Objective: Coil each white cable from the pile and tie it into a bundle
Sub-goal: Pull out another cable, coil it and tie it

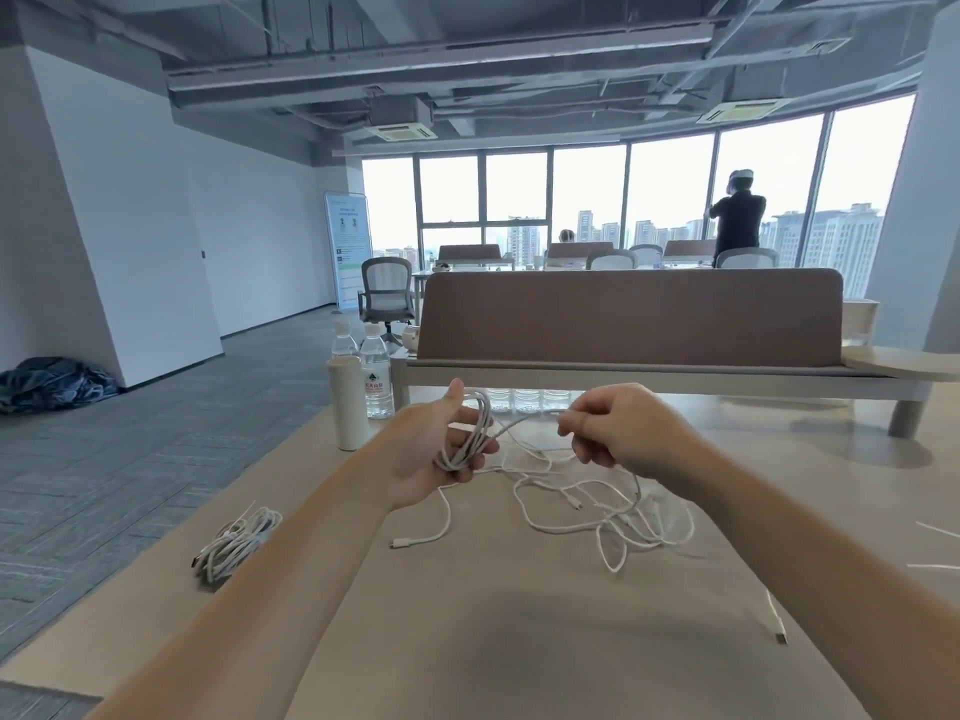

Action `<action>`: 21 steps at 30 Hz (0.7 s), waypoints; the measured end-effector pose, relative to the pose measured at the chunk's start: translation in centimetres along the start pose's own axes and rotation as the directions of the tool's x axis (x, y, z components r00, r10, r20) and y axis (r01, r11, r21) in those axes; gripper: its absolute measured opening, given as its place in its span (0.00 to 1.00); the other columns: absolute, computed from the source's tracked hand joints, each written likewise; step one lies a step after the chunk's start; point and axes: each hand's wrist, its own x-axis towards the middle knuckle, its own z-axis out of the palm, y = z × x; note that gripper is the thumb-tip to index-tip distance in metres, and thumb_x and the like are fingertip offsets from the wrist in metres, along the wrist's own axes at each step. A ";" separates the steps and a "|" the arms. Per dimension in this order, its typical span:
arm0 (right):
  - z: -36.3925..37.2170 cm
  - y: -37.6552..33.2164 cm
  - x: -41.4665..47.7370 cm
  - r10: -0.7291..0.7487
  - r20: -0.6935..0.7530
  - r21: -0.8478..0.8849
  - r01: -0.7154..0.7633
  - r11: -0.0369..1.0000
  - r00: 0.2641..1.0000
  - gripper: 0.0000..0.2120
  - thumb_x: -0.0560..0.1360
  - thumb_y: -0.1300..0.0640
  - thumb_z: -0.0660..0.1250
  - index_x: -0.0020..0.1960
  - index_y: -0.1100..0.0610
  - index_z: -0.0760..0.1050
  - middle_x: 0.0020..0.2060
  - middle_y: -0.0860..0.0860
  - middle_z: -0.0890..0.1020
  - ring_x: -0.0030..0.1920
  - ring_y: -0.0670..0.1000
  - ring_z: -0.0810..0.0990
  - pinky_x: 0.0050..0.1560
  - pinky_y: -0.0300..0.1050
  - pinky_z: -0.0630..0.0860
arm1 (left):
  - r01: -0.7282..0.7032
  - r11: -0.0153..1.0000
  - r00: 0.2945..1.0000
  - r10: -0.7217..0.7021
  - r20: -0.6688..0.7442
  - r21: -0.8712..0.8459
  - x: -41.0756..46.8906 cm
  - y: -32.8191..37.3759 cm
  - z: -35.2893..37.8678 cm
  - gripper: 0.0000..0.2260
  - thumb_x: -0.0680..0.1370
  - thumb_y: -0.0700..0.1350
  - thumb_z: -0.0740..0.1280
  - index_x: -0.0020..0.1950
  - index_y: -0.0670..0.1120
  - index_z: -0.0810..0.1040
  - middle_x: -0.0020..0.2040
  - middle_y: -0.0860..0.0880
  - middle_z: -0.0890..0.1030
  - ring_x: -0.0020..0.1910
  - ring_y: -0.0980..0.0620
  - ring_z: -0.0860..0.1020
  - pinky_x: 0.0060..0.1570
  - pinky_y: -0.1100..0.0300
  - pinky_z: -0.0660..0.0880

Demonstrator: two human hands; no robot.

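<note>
My left hand (436,449) is raised over the table and grips a coil of white cable (470,439) made of several loops. A strand runs from that coil to my right hand (618,433), which pinches it between thumb and fingers. Below and between my hands a loose pile of white cables (597,506) sprawls on the beige table (493,615), with one plug end (397,544) lying to the left. A tied cable bundle (236,543) rests near the table's left edge.
A white flask (345,402) and two water bottles (375,376) stand at the back left of the table. A brown desk divider (628,314) runs across the back. A loose cable end (777,623) and white ties (935,548) lie at the right. A person stands far off by the windows.
</note>
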 end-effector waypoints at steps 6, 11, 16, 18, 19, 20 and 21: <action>1.3 -1.2 0.8 0.105 -0.135 0.105 -0.091 0.990 0.985 0.10 0.80 0.58 0.63 0.44 0.61 0.79 0.24 0.52 0.80 0.22 0.48 0.67 0.25 0.37 0.65 | -0.012 0.999 1.000 0.011 0.021 0.031 -0.2 -0.3 1.9 0.23 0.84 0.59 0.55 0.59 0.41 0.77 0.45 0.40 0.82 0.36 0.46 0.76 0.40 0.54 0.74; 2.7 -1.6 1.2 0.146 -0.225 0.235 -0.092 0.968 0.963 0.07 0.80 0.56 0.64 0.45 0.57 0.72 0.24 0.51 0.80 0.20 0.47 0.68 0.28 0.41 0.66 | 0.001 1.000 1.000 -0.001 0.004 0.022 0.0 -0.7 2.8 0.24 0.85 0.60 0.54 0.61 0.40 0.75 0.45 0.38 0.83 0.35 0.45 0.76 0.38 0.56 0.70; 3.9 -1.9 1.2 0.096 -0.239 0.282 -0.025 0.959 0.966 0.10 0.81 0.52 0.64 0.45 0.56 0.75 0.26 0.51 0.80 0.25 0.50 0.69 0.32 0.45 0.66 | 0.006 1.000 1.000 -0.006 -0.004 -0.021 0.2 -1.2 3.4 0.27 0.84 0.60 0.54 0.65 0.37 0.74 0.43 0.37 0.83 0.34 0.45 0.75 0.36 0.57 0.70; 4.1 -2.1 1.2 0.110 -0.205 0.360 -0.029 0.933 0.972 0.11 0.82 0.55 0.60 0.46 0.58 0.77 0.27 0.52 0.79 0.25 0.48 0.69 0.31 0.45 0.66 | 0.011 0.999 1.000 -0.012 -0.022 -0.038 0.3 -1.3 3.4 0.27 0.84 0.60 0.55 0.65 0.37 0.74 0.41 0.38 0.82 0.33 0.45 0.75 0.36 0.57 0.70; 4.2 -2.1 1.2 0.129 -0.173 0.412 -0.047 0.910 0.976 0.12 0.82 0.58 0.58 0.46 0.59 0.78 0.27 0.53 0.79 0.23 0.47 0.69 0.30 0.43 0.65 | 0.013 0.999 0.999 -0.015 -0.031 -0.038 0.3 -1.4 3.4 0.27 0.84 0.60 0.55 0.66 0.36 0.73 0.40 0.38 0.82 0.33 0.45 0.75 0.35 0.57 0.71; 4.2 -2.2 1.1 0.148 -0.145 0.443 -0.069 0.894 0.978 0.12 0.81 0.60 0.57 0.46 0.60 0.78 0.27 0.54 0.79 0.22 0.47 0.68 0.28 0.42 0.64 | 0.014 0.999 0.999 -0.016 -0.039 -0.034 0.3 -1.4 3.4 0.27 0.84 0.60 0.55 0.66 0.36 0.73 0.39 0.39 0.82 0.33 0.45 0.75 0.35 0.58 0.71; 4.2 -2.2 1.1 0.160 -0.135 0.447 -0.084 0.890 0.978 0.12 0.80 0.62 0.56 0.46 0.61 0.77 0.27 0.54 0.79 0.22 0.47 0.68 0.27 0.41 0.64 | 0.015 0.999 0.999 -0.016 -0.047 -0.032 0.3 -1.4 3.4 0.27 0.84 0.59 0.55 0.66 0.36 0.73 0.39 0.39 0.81 0.33 0.46 0.75 0.35 0.57 0.72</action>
